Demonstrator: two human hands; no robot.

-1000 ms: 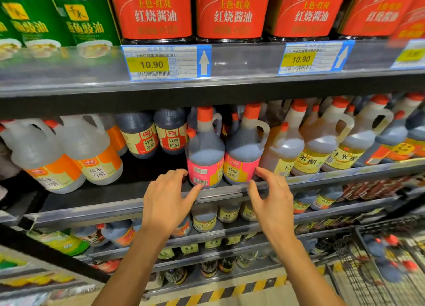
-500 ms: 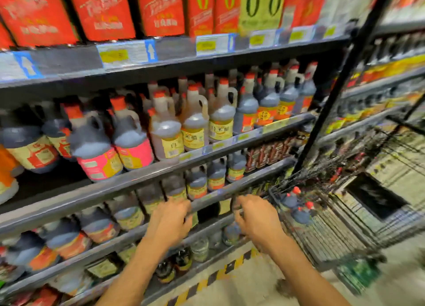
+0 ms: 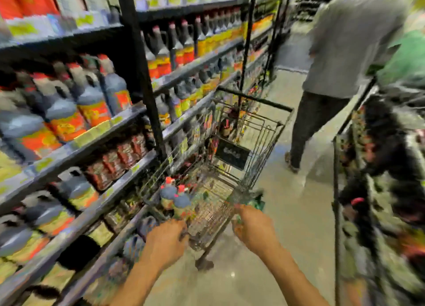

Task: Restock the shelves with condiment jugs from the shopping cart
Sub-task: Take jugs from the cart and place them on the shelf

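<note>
Wire shopping cart (image 3: 264, 149) runs along the shelves (image 3: 128, 174), two red-capped jugs (image 3: 169, 192) upright in its near-left corner, open floor (image 3: 289, 216) rightward, left hand (image 3: 166, 239) and right hand (image 3: 254, 228) at its rim, grip too blurry to call.

The left hand (image 3: 165, 239) and right hand (image 3: 253, 227) have dropped from the shelf (image 3: 96, 131) to the shopping cart (image 3: 255, 99).

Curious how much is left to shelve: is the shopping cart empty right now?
No, at least two dark jugs with red caps stand in the near left corner of the shopping cart.
</note>
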